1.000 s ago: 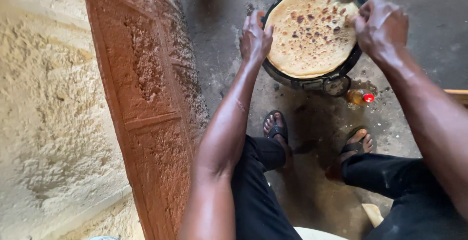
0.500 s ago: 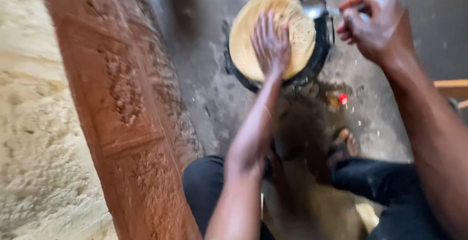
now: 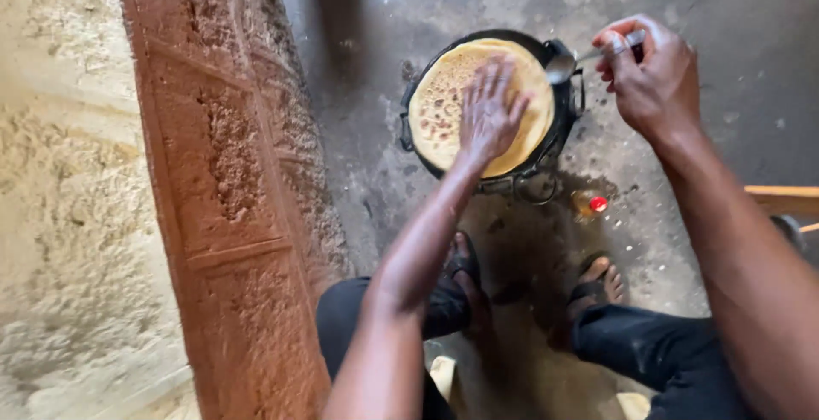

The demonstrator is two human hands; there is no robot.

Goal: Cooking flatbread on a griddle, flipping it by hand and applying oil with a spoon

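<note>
A round flatbread is laid flat in a black pan, which is set on a low stove on the grey concrete floor in front of the seated person. The bread's surface is seen to be pale gold and freckled with brown spots, so it can be judged well cooked on the upward face; how the underside stands cannot be told. The bread has not been lifted out, and nothing is shown beside the pan to receive it.

The left hand is stretched forward with the arm nearly straight, palm down and fingers spread, and is pressed flat on the right half of the bread. Nothing is grasped by it; it is laid open on the surface (a light press or a turning touch would both fit this pose).

The right hand is held above the pan's right edge with the wrist bent back towards the body. A metal spoon is pinched by its handle between thumb and fingertips, and its bowl is held just over the pan's rim, close to the bread's edge; whether anything is carried in it cannot be made out.

A small bottle with a red cap is lying on the floor just beside the stove, and a rough brick-red pillar stands at the left.
</note>
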